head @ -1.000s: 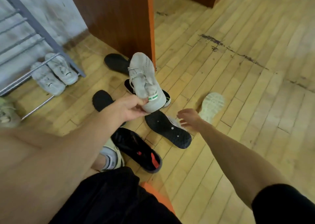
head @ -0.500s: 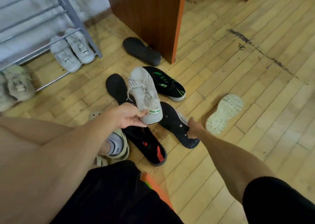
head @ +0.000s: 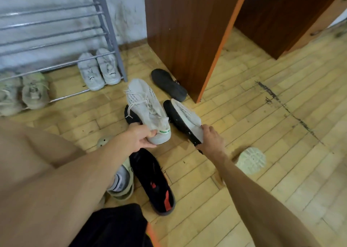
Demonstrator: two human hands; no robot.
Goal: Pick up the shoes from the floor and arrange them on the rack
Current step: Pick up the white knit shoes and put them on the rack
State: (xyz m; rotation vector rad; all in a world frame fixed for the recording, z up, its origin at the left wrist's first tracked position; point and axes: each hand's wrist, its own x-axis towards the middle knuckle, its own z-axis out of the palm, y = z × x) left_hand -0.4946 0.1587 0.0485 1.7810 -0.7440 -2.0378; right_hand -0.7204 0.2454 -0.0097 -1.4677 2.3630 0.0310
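The fingers of the left hand [head: 139, 137] are curled around the heel of a white knit shoe [head: 146, 107], which points toe-first away from them toward the rack [head: 110, 30]. Beyond those fingers and to their left, two pale pairs already sit on the rack's lowest bars. To the right, the right hand [head: 210, 139] pinches the heel of the matching shoe [head: 184, 119], tipped on its side so the black sole faces left; it seems barely lifted, though I cannot tell whether the toe is clear of the floor. Beneath and behind both hands lie a black and red shoe [head: 154, 182], a dark shoe [head: 169, 85] by the wooden panel [head: 184, 30], and an upturned pale sole [head: 251, 160] right of the right wrist. The heel-only pinch on the right looks weakest: swinging toward the rack could twist that shoe loose, or its toe could catch the floor shoes.
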